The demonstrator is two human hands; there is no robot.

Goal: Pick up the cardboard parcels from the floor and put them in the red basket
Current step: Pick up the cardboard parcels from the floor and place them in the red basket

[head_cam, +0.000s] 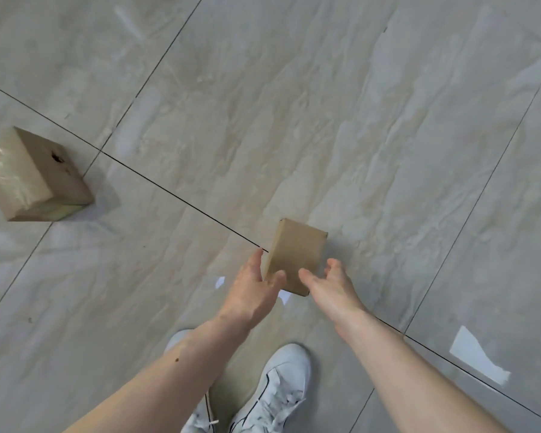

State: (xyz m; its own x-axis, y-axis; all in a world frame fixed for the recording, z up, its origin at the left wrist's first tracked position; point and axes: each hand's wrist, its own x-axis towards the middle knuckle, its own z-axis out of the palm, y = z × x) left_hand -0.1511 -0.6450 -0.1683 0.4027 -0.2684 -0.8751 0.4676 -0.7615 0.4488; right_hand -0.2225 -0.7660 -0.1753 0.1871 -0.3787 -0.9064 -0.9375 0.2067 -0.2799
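A small flat cardboard parcel (295, 253) lies on the tiled floor just ahead of my feet. My left hand (252, 290) is at its left edge, fingers straight along the side and the thumb laid over its near face. My right hand (330, 285) is at its near right corner, thumb over the corner and fingers spread a little off the right edge. Neither hand is curled around it. A bigger cardboard parcel (33, 176), partly wrapped in clear tape, sits on the floor at the far left. The red basket is out of view.
Grey marble-look floor tiles (294, 104) with dark joints fill the view. My two white shoes (272, 389) stand at the bottom centre. A bright patch of reflected light (477, 354) lies on the floor at the lower right.
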